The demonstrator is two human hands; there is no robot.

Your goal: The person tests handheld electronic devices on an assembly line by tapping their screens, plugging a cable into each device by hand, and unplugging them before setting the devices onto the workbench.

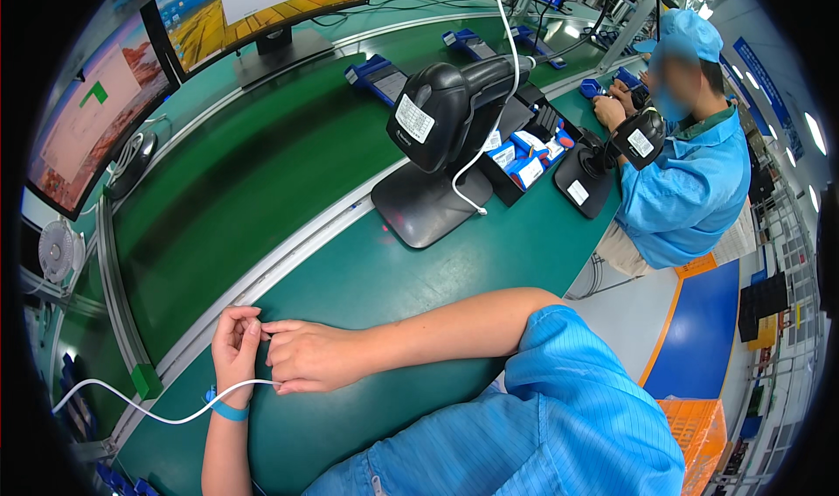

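Note:
My left hand [233, 347] is raised at the near edge of the metal rail, fingers curled in toward the thumb; whatever may be between them is hidden. A blue wrist strap [230, 410] circles that wrist. Right beside it, my right hand [313, 356] lies palm down, its fingertips meeting the left thumb. Between its thumb and fingers is the end of a white cable [179, 420], which runs off across the left wrist to the left. Beyond my hands, a black handheld scanner [428, 120] rests in its stand [426, 206], a white cable hanging from it.
A green conveyor belt [236, 190] with metal rails runs past the green workbench [350, 273]. Two monitors [262, 6] stand at the far left, near a small fan [61, 249]. A box of blue packages [527, 159] sits behind the scanner. At right, a co-worker [686, 164] holds a blue item.

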